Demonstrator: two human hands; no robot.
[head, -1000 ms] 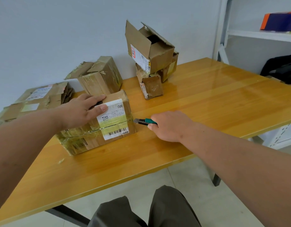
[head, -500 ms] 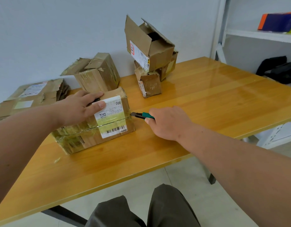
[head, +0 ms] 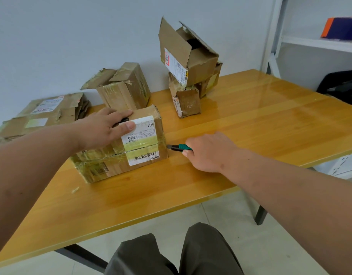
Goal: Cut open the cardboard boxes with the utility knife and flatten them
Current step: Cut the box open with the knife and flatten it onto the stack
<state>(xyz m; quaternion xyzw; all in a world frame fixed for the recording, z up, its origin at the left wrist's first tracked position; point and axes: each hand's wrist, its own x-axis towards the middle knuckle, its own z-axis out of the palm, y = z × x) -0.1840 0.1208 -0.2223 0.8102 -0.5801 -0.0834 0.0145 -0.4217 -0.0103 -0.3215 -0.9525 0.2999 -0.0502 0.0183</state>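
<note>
The taped box (head: 121, 147) lies on the wooden table (head: 250, 132), near its front-left part. It is brown cardboard wrapped in glossy yellowish tape, with a white shipping label bearing a QR code and barcode folded over its near edge. The left hand (head: 103, 130) rests flat on the box top, fingers straight and spread. The right hand (head: 207, 153) grips the utility knife (head: 179, 147), fingers curled round its green handle; the blade tip touches the box's right end at the tape seam. Opened boxes (head: 189, 62) stand behind.
</note>
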